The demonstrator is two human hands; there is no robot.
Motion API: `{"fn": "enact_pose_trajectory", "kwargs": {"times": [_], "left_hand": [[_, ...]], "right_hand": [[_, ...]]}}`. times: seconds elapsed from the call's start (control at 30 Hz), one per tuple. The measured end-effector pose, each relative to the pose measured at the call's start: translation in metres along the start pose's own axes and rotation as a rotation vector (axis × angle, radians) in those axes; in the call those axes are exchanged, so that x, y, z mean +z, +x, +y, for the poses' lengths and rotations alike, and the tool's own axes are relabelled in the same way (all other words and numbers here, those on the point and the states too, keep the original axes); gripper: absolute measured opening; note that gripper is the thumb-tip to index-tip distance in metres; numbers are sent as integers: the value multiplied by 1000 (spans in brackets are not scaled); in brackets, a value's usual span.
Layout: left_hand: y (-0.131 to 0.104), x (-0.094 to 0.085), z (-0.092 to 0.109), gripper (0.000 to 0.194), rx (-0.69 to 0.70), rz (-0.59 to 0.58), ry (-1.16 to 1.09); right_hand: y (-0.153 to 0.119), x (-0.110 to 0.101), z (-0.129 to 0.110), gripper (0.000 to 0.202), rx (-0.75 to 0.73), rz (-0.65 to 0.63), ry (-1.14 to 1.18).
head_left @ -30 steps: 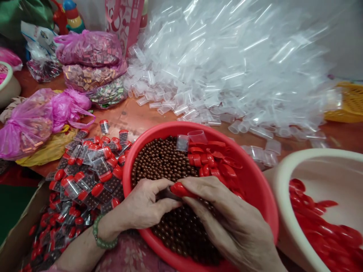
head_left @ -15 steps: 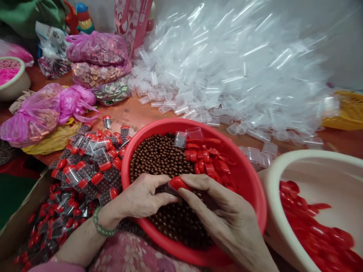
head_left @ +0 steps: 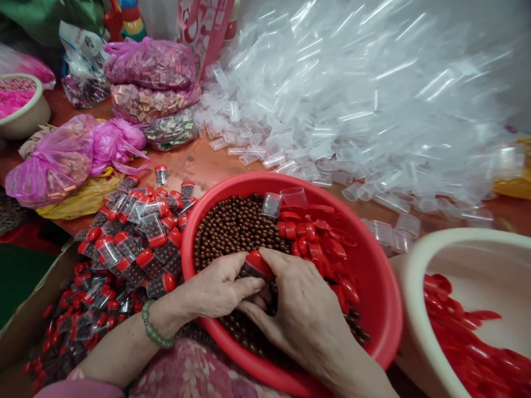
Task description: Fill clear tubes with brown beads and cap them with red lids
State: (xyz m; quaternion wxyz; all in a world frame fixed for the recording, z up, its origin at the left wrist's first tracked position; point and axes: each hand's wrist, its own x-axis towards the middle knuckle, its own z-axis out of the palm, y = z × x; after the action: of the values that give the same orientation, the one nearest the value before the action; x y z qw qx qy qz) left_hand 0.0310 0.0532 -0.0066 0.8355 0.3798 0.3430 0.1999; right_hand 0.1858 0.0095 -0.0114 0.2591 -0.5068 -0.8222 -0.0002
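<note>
Both my hands meet over a red basin (head_left: 375, 287) that holds small brown beads (head_left: 236, 229) and loose red caps (head_left: 315, 235). My left hand (head_left: 215, 287), with a green bead bracelet at the wrist, grips a small clear vial filled with beads. My right hand (head_left: 301, 312) presses a red cap (head_left: 258, 262) onto that vial's end. The vial's body is mostly hidden between my fingers.
A heap of filled, red-capped vials (head_left: 136, 243) lies left of the basin, spilling into a cardboard box (head_left: 25, 331). Empty clear vials (head_left: 352, 110) pile up behind. A cream basin (head_left: 418, 254) with red caps stands at right. Pink bags (head_left: 74, 155) and packets (head_left: 149, 66) sit at back left.
My right hand has slid forward over the vial, covering more of the beads, and the capped end now tips up and away. The view shifted slightly.
</note>
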Motion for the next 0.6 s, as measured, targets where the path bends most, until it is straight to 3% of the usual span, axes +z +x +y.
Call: {"fn": "enact_pose_trajectory", "kwargs": {"times": [0.2,0.33,0.47,0.6], "left_hand": [[1,-3,-5,43,-33,-84,-140],[2,-3,-7,59,-75,-92,-224],[9,4,-11,64,-179,85,-276],[10,12,-19,39,-74,356,-206]], "right_hand": [[6,2,2,50,-146,84,-73],[10,0,-1,52,-170,121,-71],[9,3,-5,54,-173,106,-93],[4,7,-5,53,-191,105,-77]]}}
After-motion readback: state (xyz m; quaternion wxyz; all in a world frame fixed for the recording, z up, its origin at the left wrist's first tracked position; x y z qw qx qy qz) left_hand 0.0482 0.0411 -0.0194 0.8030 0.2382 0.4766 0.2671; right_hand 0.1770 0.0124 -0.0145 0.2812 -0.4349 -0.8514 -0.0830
